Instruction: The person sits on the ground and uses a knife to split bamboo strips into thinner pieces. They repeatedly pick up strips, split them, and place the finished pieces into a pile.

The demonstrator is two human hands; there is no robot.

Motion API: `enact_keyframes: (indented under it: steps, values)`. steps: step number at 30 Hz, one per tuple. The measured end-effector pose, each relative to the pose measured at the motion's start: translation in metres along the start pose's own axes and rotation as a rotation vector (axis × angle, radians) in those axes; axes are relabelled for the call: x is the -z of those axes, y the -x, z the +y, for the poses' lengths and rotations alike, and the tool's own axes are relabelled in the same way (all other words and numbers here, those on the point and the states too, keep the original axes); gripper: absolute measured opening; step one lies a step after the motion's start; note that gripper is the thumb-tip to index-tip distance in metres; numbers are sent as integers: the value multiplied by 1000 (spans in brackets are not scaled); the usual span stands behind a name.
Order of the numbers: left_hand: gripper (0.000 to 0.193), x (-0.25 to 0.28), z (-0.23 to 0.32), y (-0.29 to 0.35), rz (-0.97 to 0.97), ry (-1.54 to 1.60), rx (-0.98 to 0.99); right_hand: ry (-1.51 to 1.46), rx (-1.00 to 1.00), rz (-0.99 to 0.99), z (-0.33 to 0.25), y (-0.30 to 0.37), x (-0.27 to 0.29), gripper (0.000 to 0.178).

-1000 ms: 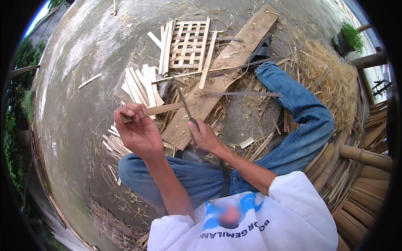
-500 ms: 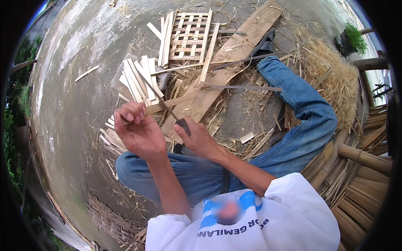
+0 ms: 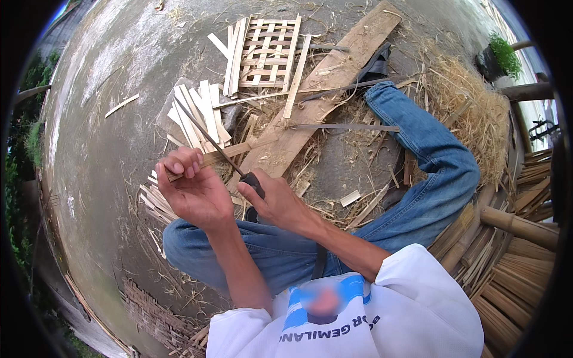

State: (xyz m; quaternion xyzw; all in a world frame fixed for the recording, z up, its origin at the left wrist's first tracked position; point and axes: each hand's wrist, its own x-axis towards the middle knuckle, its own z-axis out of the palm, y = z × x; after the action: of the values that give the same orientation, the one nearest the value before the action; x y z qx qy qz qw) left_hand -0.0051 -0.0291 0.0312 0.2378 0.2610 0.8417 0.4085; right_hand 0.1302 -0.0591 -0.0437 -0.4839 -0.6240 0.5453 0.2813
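Note:
My left hand (image 3: pixel 200 194) is closed around one end of a bamboo strip (image 3: pixel 231 151), which slants up to the right above the plank. In my right hand (image 3: pixel 280 203) is a knife by its dark handle (image 3: pixel 253 185). Its long thin blade (image 3: pixel 209 141) points up and left, crossing the strip close to my left fingers; whether the edge touches the strip I cannot tell. Past the blade, pale bamboo slats (image 3: pixel 192 113) lie fanned out on the ground, and more slats (image 3: pixel 156 200) lie beside my left knee.
A wooden plank (image 3: pixel 352 45) runs diagonally between my legs. An openwork woven bamboo panel (image 3: pixel 271 52) lies at the far side with loose slats. A second blade-like tool (image 3: pixel 349 126) rests near my right leg. Shavings (image 3: pixel 471 119) heap at right, beside bundled bamboo (image 3: pixel 519 268).
My right hand has moved the knife left and slightly down along the strip, closer to my left fingers. My left hand keeps its grip, shifted slightly left.

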Motion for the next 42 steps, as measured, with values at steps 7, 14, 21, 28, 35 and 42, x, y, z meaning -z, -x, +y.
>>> enact_keyframes:
  steps: [7, 14, 21, 28, 35, 42]
  values:
    - [29, 7, 7, -7, 28, 20, -3, -99, -240, -38, 22, -12, 7, 47]
    - [29, -2, 0, -17, 39, 57, -23, -138, -427, -79, 63, -21, 18, 52]
    - [28, 2, -2, -6, 50, 25, -11, 170, 75, -4, 27, 0, 6, 50]
    - [28, 0, 0, -10, 61, 25, -28, 37, -208, -20, 52, -18, 17, 57]
    - [26, -7, -3, -17, -1, 77, 10, 121, -264, 50, 134, -26, 18, 53]
    - [28, 1, 0, -1, 74, 11, -16, 152, 71, -6, 51, -4, 10, 51]
